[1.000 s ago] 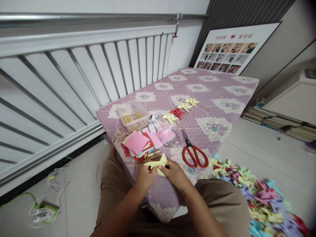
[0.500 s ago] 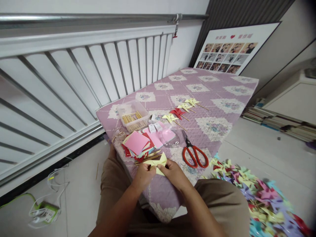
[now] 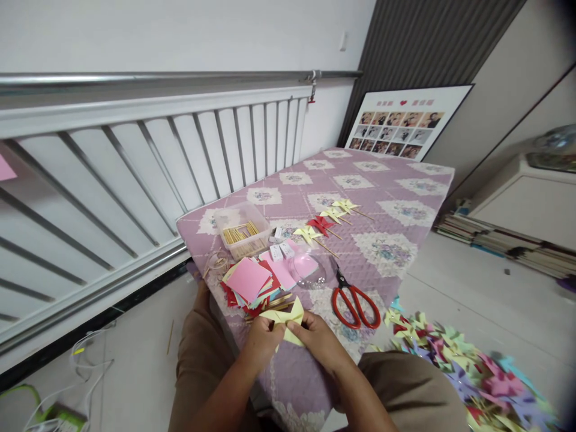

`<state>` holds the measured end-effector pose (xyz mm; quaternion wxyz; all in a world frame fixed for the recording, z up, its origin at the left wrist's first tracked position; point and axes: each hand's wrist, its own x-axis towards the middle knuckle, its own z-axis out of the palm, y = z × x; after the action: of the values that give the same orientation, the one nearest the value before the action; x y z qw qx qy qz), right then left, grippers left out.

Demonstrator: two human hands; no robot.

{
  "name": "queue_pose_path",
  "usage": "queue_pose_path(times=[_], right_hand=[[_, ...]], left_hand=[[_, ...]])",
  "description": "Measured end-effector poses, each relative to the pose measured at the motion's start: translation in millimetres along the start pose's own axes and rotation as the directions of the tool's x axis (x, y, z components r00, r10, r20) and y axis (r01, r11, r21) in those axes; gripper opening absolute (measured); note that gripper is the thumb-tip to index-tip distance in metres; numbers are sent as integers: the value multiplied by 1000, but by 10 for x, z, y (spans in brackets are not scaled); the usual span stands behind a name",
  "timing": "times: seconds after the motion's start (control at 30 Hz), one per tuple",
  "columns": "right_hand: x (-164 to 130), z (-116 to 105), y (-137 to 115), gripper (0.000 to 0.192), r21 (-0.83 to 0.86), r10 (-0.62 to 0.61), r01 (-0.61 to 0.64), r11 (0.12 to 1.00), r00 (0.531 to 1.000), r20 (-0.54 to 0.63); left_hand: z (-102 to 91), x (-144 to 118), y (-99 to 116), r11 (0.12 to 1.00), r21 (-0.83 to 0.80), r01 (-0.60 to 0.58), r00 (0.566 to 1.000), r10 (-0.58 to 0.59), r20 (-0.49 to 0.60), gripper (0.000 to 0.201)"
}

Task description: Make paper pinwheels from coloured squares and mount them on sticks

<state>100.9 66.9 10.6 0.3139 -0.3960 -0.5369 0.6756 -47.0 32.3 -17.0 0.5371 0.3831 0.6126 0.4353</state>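
Note:
A pale yellow paper pinwheel is pinched between my two hands over the table's near corner. My left hand grips its left side, and my right hand grips the right, with both thumbs meeting near the centre. Whether a pin or stick is in it, I cannot tell. Just beyond lie thin wooden sticks and a stack of coloured paper squares, pink on top. Red-handled scissors lie to the right of my right hand. Finished yellow and red pinwheels on sticks lie in a row farther back.
A clear plastic box holds short sticks. Beside it are small white boxes and a clear round dish with small bits. Many pinwheels are heaped at the lower right. A white radiator runs along the table's left.
The camera view has tilted up, so everything sits lower in the picture. Both hands keep hold of the yellow pinwheel, with little change in grip.

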Motion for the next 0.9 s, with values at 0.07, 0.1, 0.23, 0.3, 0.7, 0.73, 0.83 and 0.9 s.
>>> queue_pose_path(times=[0.07, 0.1, 0.23, 0.3, 0.7, 0.73, 0.83, 0.9], right_hand=[[2, -36, 90, 34, 81, -26, 37, 996, 992, -123], [7, -57, 145, 35, 116, -50, 78, 990, 972, -228], [52, -107, 333, 33, 125, -125, 213, 969, 859, -496], [76, -96, 373, 32, 55, -149, 204, 977, 851, -503], [126, -25, 384, 33, -47, -194, 203, 978, 806, -560], [122, -24, 379, 33, -50, -192, 198, 979, 804, -563], [121, -23, 360, 33, -57, -184, 185, 981, 801, -569], [128, -23, 349, 32, -49, -170, 174, 984, 804, -570]], left_hand=[[-1, 11, -1, 998, -50, -28, 999, 27, -21, 18], [-5, 16, -1, 996, -73, -48, 999, 46, -28, 19], [-55, 9, -17, 984, -131, -124, 992, 124, -5, 22], [-91, -13, -29, 978, -149, -148, 988, 153, 24, 24], [-186, -80, -73, 940, -316, -130, 974, 181, 135, 23], [-192, -80, -60, 906, -411, -104, 980, 165, 115, 24], [-227, -71, -16, 744, -668, -15, 998, 54, 38, 29], [-259, -56, -2, 658, -752, 22, 1000, -4, 25, 33]])
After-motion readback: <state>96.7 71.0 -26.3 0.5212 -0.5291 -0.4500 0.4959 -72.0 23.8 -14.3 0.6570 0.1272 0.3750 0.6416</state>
